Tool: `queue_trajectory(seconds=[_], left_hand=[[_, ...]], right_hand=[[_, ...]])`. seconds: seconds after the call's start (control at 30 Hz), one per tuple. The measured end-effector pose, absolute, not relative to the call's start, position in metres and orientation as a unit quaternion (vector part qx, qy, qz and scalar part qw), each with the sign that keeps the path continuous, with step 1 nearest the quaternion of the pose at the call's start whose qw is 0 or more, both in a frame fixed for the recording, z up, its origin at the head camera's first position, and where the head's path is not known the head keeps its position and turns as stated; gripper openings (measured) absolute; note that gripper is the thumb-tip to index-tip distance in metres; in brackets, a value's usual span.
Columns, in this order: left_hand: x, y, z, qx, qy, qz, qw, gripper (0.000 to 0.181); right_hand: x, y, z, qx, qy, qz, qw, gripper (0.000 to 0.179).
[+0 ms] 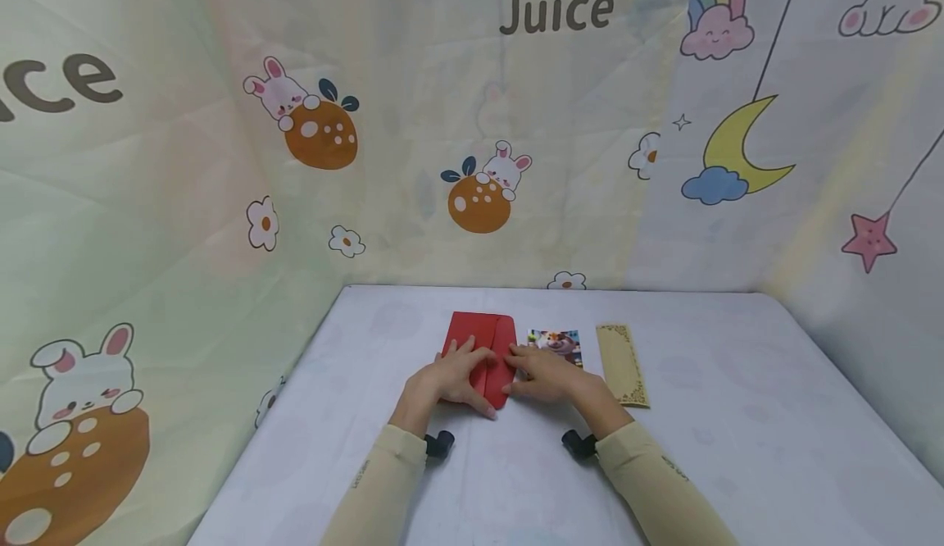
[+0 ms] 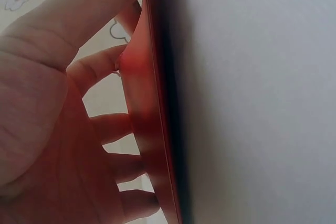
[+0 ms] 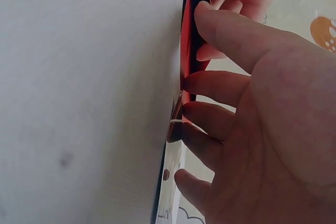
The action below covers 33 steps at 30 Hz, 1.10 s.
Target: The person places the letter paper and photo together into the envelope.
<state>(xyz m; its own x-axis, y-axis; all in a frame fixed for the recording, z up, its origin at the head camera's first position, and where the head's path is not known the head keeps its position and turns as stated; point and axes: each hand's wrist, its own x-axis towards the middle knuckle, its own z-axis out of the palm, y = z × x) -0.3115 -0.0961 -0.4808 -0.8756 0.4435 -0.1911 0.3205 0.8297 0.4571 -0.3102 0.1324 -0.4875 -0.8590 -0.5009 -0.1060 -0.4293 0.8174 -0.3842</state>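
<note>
A red envelope lies on the table with its flap along the right side. My left hand rests on it, fingers spread over the body and thumb near the lower edge. In the left wrist view, the left fingertips touch the red paper. My right hand reaches in from the right, with fingertips touching the flap's edge. The right wrist view shows the thumb and index finger against the raised red paper. A colourful picture card is partly hidden beneath the right hand.
To the right of the picture card lies a gold strip with patterned ends. The white-covered table meets a printed cloth backdrop at its back. Dark wrist cameras sit under both wrists.
</note>
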Motion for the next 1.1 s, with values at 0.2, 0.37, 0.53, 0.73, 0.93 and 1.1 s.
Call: queue_trajectory(seconds=[0.2,0.37,0.53,0.73,0.93,1.1], left_hand=[[-0.3115,-0.0951,-0.4816,0.201,0.945,0.216,0.143,0.086],[-0.3117,-0.0951,-0.4826,0.201,0.945,0.216,0.141,0.081],[-0.3118,-0.0951,-0.4841,0.198,0.947,0.21,0.143,0.083],[-0.3111,-0.0939,-0.4808,0.202,0.947,0.213,0.132,0.064],[-0.3101,-0.0926,-0.4782,0.206,0.946,0.218,0.122,0.057],[-0.3092,-0.0929,-0.4783,0.208,0.946,0.221,0.119,0.057]], right_hand=[[-0.31,0.1329,-0.4872,-0.245,0.947,-0.178,0.105,0.069],[-0.3105,0.133,-0.4874,-0.248,0.947,-0.177,0.105,0.069],[-0.3107,0.1335,-0.4871,-0.25,0.946,-0.174,0.106,0.069],[-0.3108,0.1339,-0.486,-0.252,0.945,-0.179,0.106,0.069],[-0.311,0.134,-0.4864,-0.256,0.943,-0.182,0.105,0.068],[-0.3102,0.1338,-0.4872,-0.256,0.944,-0.177,0.106,0.068]])
